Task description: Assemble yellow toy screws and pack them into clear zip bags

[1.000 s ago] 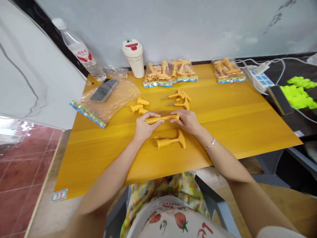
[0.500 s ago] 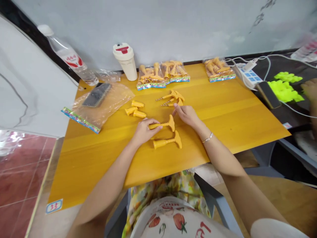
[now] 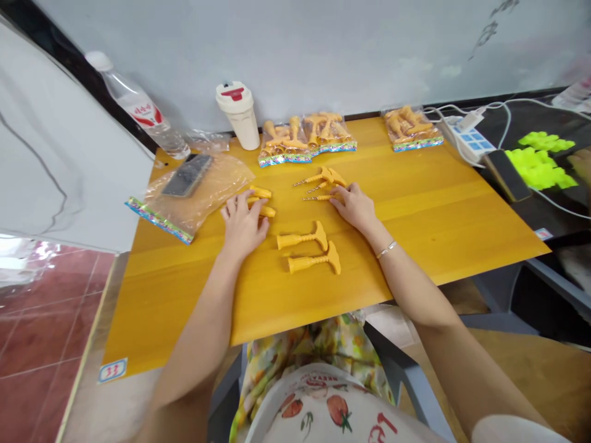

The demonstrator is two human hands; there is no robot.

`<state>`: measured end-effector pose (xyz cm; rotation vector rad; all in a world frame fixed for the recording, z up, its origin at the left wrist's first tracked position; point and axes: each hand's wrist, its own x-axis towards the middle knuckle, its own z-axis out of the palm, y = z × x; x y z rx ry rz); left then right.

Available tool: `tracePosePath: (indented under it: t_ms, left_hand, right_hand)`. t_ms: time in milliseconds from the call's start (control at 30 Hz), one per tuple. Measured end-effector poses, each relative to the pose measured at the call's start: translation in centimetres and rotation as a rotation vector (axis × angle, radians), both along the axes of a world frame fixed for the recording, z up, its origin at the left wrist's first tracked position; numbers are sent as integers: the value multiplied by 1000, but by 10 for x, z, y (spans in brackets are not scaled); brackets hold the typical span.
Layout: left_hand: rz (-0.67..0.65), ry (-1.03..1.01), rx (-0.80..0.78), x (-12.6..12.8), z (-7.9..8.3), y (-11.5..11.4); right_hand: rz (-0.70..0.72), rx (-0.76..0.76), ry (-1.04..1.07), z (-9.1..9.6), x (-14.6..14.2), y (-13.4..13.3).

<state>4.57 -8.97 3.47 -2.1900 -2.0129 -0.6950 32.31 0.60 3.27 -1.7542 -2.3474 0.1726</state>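
My left hand (image 3: pixel 242 224) is over a small group of yellow plastic sleeves (image 3: pixel 261 192), its fingers spread and partly covering them. My right hand (image 3: pixel 355 210) has its thumb and fingers closed around the handle end of a yellow corkscrew (image 3: pixel 318 198), whose spiral metal tip points left. Just beyond it lie more T-handled corkscrews (image 3: pixel 323 175) with bare metal tips. Nearer to me, two corkscrews with sleeves over their tips, an upper one (image 3: pixel 302 239) and a lower one (image 3: pixel 314 261), rest side by side, handles to the right.
Along the wall stand a water bottle (image 3: pixel 143 114), a white cup (image 3: pixel 240 117) and bagged yellow corkscrews (image 3: pixel 286 144), with another bag (image 3: pixel 410 128) farther right. A phone (image 3: pixel 187 175) lies on an opened plastic bag (image 3: pixel 221 178). At right are a power strip (image 3: pixel 471 143) and bright yellow-green pieces (image 3: pixel 540 166).
My left hand has let go of the upper sleeved corkscrew and moved left to the loose sleeves. My right hand has closed on the nearest bare corkscrew's handle.
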Motion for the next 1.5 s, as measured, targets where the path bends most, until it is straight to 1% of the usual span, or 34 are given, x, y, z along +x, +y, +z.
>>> tracePosePath:
  t_ms: [67, 133, 233, 367, 500, 567, 667, 767, 867, 933, 1033, 1100, 1167, 1233, 1267, 1367, 1433, 1467, 1500]
  left_hand:
    - [0, 54, -36, -5, -2, 1]
    - [-10, 45, -19, -6, -4, 2]
    - [-61, -76, 48, -2, -8, 4]
    - [-164, -285, 84, 4, -12, 6]
    - [-194, -312, 82, 8, -14, 6]
    - [-219, -304, 66, 11, -15, 5]
    - [-294, -325, 33, 18, -15, 2]
    - [-348, -420, -13, 21, -12, 1]
    - [-316, -591, -54, 17, -9, 3]
    - [-288, -687, -73, 13, -7, 5]
    - [-276, -753, -95, 11, -5, 5]
    - [-272, -757, -98, 14, -3, 3]
    - [-283, -727, -53, 18, 0, 0]
    - [-312, -666, 34, 23, 2, -3]
    - [-330, -634, 76, 25, 2, -5]
    - [-368, -559, 145, 30, 2, -9]
    - [-378, -537, 171, 31, 2, -10]
    - [-379, -535, 185, 32, 3, -10]
    - [-375, -540, 196, 32, 3, -10]
  right_hand:
    - [3, 19, 7, 1, -2, -1]
    - [23, 40, 26, 3, -4, -4]
    - [93, 104, 52, 9, -9, -10]
    - [156, 189, 58, 14, -13, -15]
    - [186, 229, 41, 12, -16, -17]
    - [229, 234, 22, 9, -20, -20]
    - [359, 215, 37, 8, -25, -28]
    - [499, 146, 111, 13, -24, -34]
    - [627, 43, 149, 22, -17, -35]
    - [683, -1, 172, 25, -13, -34]
    - [688, -10, 232, 24, -13, -33]
    - [628, -12, 260, 21, -16, -34]
    - [537, -38, 303, 19, -21, -36]
    - [454, -135, 421, 20, -25, -41]
    - [413, -216, 512, 21, -27, -43]
    - [295, -568, 785, 23, -32, -47]
    - [245, -773, 913, 22, -34, -46]
    - [236, -837, 953, 21, -35, -45]
    - [236, -865, 970, 20, -34, -44]
